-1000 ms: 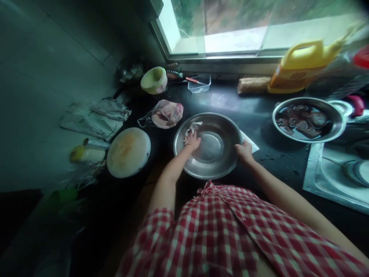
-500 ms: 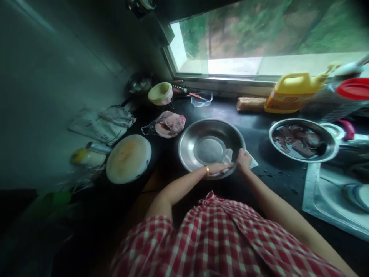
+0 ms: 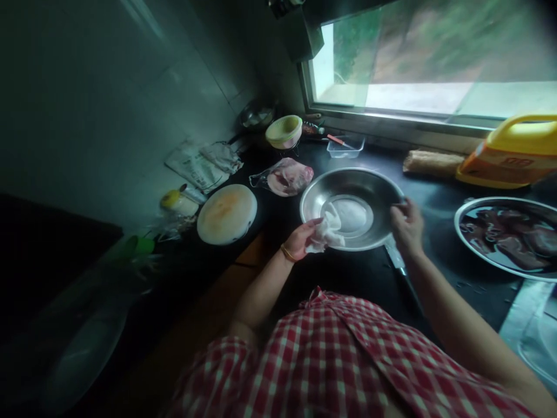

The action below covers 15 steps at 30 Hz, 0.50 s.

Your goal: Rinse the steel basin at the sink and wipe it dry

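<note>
A wide stainless steel basin [image 3: 379, 196] sits on the dark counter before me. My left hand [image 3: 302, 239] is closed on a crumpled white paper towel [image 3: 329, 229], which hangs over the near left rim into the basin. At the right rim, my right hand [image 3: 408, 226] grips the basin's edge with fingers curled over it. A knife [image 3: 394, 254] lies on the counter just below that hand, its blade partly hidden by the basin and its dark handle pointing toward me.
Bagged meat [image 3: 288, 176] and a round cutting board [image 3: 227, 213] lie to the left. On the right, a metal bowl [image 3: 462, 242] holds dark meat in liquid, behind it a yellow jug [image 3: 509, 157]. A clear plastic tray [image 3: 346, 148] and colander [image 3: 284, 131] stand behind.
My left hand has drawn the paper towel from the near right inside of the basin to its near left rim. The view has shifted left, and the knife's handle now shows.
</note>
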{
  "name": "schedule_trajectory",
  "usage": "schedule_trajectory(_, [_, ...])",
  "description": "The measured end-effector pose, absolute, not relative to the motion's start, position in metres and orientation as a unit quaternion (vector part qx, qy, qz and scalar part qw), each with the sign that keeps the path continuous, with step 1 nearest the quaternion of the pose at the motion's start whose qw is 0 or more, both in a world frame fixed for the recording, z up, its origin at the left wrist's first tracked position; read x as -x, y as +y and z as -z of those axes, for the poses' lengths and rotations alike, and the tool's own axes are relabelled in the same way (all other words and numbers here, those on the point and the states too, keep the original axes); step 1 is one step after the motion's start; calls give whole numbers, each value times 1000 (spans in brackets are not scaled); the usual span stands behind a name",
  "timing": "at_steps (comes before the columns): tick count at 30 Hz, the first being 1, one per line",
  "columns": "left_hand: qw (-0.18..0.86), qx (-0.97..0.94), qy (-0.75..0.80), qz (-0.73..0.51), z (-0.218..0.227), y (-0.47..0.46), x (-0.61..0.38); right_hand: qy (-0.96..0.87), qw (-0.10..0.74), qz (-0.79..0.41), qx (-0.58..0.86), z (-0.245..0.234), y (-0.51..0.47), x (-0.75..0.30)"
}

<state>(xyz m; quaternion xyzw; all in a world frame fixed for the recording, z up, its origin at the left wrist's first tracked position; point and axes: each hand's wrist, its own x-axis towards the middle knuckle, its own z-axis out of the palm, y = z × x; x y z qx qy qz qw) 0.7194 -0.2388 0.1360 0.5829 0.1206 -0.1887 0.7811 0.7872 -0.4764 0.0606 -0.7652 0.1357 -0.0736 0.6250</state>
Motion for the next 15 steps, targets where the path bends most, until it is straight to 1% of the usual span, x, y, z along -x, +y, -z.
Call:
schedule_trajectory(3, [813, -538, 157, 159, -125, -264, -711, 33, 684, -62, 726, -86, -426, -761])
schedule_trajectory(4, [819, -530, 174, 138, -120, -269, -710, -13, 728, -164, 665, -90, -413, -752])
schedule_trajectory(5, [822, -523, 195, 113, -113, -272, -708, -41, 758, -218, 614, -93, -404, -743])
schedule_trajectory(6, [824, -517, 216, 90, -107, -273, -706, -66, 768, -238, 591, -95, -399, -735])
schedule_trajectory(7, [824, -510, 238, 70, -101, -272, -703, -94, 771, -239, 583, -95, -398, -728])
schedule_trajectory(8, [824, -501, 258, 55, -95, -270, -699, -127, 762, -215, 597, -94, -398, -721])
schedule_trajectory(10, [830, -476, 290, 38, -89, -264, -689, -219, 728, -183, 623, -90, -401, -711])
schedule_trajectory(12, [839, -443, 315, 22, -88, -258, -676, -291, 714, -196, 606, -83, -398, -701])
schedule_trajectory(14, [851, -409, 330, 6, -93, -253, -664, -282, 725, -197, 597, -75, -386, -689])
schedule_trajectory(15, [858, -393, 330, -1, -97, -251, -658, -269, 725, -178, 609, -71, -378, -683])
